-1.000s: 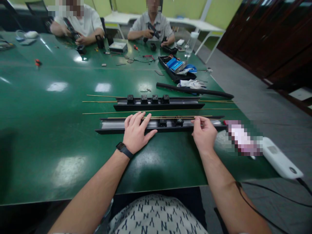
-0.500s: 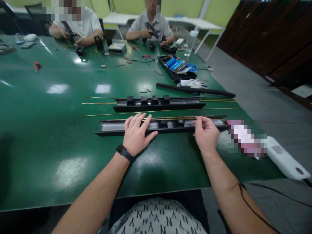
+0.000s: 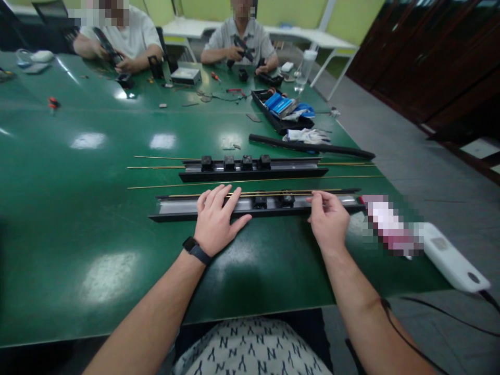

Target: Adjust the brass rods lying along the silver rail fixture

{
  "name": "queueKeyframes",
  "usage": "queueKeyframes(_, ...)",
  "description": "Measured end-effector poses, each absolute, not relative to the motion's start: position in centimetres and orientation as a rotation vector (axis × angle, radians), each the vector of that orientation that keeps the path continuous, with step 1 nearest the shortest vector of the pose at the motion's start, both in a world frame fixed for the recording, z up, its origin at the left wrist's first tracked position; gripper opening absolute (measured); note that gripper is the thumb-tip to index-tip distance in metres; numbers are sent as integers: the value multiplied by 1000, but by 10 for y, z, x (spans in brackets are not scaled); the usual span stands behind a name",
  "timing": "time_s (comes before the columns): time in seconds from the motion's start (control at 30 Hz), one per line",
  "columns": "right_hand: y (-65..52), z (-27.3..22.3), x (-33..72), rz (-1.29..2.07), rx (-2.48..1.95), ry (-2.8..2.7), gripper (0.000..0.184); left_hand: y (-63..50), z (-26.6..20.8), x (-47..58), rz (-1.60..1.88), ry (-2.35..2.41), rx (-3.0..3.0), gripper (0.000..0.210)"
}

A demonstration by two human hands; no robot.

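Closest to me lies a long black channel (image 3: 175,207) with a silvery inside and two small black blocks, one of them a cube-like block (image 3: 287,199). Thin brass rods (image 3: 269,193) run lengthwise along its far side. My left hand (image 3: 216,219) rests flat across the channel with its fingers spread, covering part of the rods. Near the right end, my right hand (image 3: 330,216) pinches at a brass rod between thumb and forefinger. Just beyond lies a second black channel (image 3: 253,173) holding several black blocks, with brass rods sticking out at both ends.
A loose brass rod (image 3: 164,186) lies between the channels. Behind them are a black tube (image 3: 312,146), white gloves (image 3: 307,136) and a black tray (image 3: 269,115) with blue items. At right is a white handheld device (image 3: 453,260). Two co-workers sit across the green table (image 3: 97,208).
The view has shifted slightly. Both my hands keep nearly the same places on the near channel and rods.
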State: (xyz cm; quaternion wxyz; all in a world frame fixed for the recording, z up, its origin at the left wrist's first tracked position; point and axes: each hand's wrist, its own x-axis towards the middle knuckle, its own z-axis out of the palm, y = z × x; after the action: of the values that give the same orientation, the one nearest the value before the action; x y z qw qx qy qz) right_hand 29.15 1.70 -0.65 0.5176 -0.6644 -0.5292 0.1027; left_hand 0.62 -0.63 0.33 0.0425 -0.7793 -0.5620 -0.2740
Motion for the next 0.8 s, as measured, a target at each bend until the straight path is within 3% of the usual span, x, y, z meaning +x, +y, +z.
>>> queueKeyframes(0.8,17,-3,287,366,-1531,-1174,36,-4,-2,4,-858,-1660,-2359,64)
